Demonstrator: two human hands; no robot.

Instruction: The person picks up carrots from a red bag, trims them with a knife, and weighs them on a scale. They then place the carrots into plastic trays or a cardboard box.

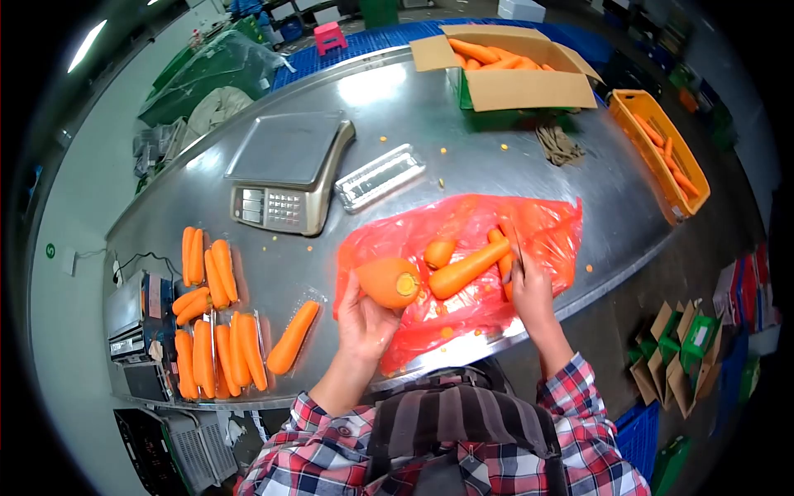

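My left hand (pixel 365 325) is closed round a thick carrot (pixel 382 281), its trimmed yellowish end facing up toward me. My right hand (pixel 533 289) grips a knife (pixel 517 245); the blade points away from me and the handle is mostly hidden in the fingers. Beneath both hands a red plastic bag (pixel 397 231) lies spread on the steel table. On the bag, between the hands, rest a long carrot (pixel 470 269) and a shorter-looking carrot (pixel 439 253). Another carrot, partly covered, lies beside the knife.
Left of the bag lie a single carrot (pixel 293 337) and several packed carrots (pixel 219 355). A weighing scale (pixel 285 178) and a clear tray (pixel 380 178) stand behind. Farther back are a carton of carrots (pixel 529 91), a glove (pixel 559 145) and an orange crate (pixel 693 161).
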